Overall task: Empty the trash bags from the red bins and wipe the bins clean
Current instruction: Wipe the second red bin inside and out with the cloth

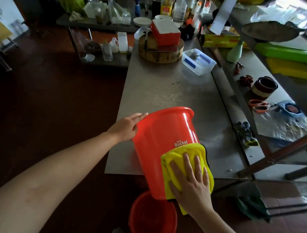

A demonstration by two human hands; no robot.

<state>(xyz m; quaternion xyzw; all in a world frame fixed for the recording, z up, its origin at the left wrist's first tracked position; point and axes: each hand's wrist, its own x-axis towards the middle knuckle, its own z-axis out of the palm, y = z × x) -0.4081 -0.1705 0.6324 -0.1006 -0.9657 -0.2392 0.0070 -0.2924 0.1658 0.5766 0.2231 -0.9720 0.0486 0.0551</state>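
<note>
2 red bins: tilted bin point(158, 144) on tabletop point(169, 88) edge, 2nd bin point(152, 220) at 6 o'clock. Left hand point(126, 126) flat on tilted bin, right hand point(191, 182) spread on 1 yellow cloth point(175, 154)

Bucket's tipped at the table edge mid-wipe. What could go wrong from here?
1. The red bucket is tilted with its base past the steel table's edge, steadied only by the flat left hand near its rim. A firm wipe might slide it off, perhaps onto the second red bucket on the floor below.
2. The right hand presses the yellow cloth flat rather than gripping it, so the cloth could slip and fall.
</note>
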